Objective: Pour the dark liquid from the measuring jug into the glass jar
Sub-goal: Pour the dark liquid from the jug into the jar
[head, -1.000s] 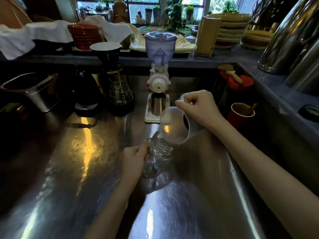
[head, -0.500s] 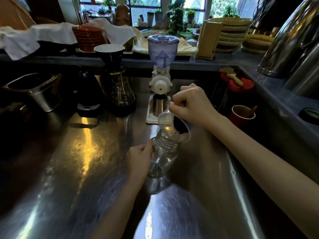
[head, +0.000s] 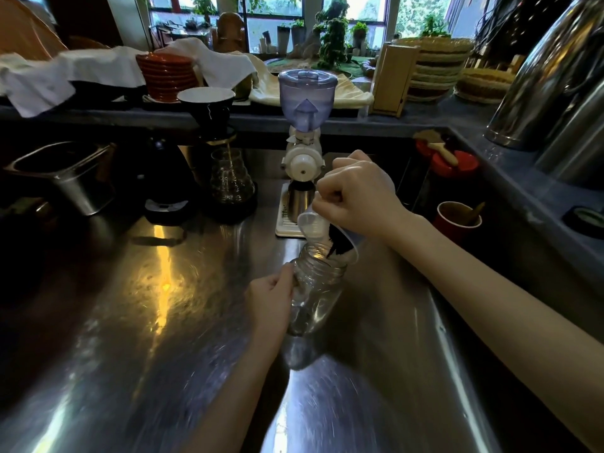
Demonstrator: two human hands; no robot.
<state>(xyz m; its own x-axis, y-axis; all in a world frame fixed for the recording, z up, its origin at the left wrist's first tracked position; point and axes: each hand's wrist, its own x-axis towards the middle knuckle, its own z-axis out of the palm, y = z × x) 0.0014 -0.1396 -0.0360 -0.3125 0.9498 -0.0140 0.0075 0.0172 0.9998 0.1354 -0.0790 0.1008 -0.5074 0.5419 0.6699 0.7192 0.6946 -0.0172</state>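
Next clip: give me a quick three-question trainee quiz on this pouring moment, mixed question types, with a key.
1. True or false: the measuring jug is tipped with its mouth over the opening of the glass jar.
2. Which hand steadies the jar? A) left hand B) right hand C) neither
3. Fill in: the jar stands on a ____ counter.

Key:
1. True; dark contents are sliding toward the jar's mouth.
2. A; the left hand grips the jar's side, while the right hand holds the jug.
3. Steel (shiny metal).
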